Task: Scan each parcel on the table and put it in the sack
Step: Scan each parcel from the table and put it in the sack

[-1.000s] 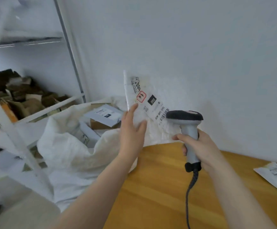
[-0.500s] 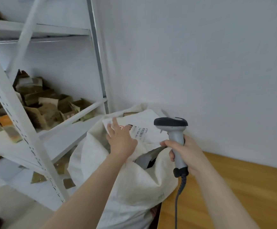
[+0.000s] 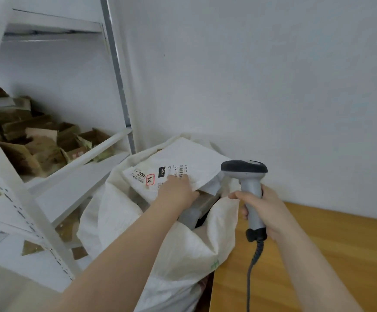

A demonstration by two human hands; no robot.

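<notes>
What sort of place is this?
Likely a parcel sorting room or courier depot: the right hand grips a barcode scanner, a labelled white parcel lies over the mouth of a woven sack, and a metal rack holds cardboard.

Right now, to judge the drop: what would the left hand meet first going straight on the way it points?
The white parcel: the left hand rests on it, so going on would likely push it across the sack mouth toward the wall; depth is unclear.
</notes>
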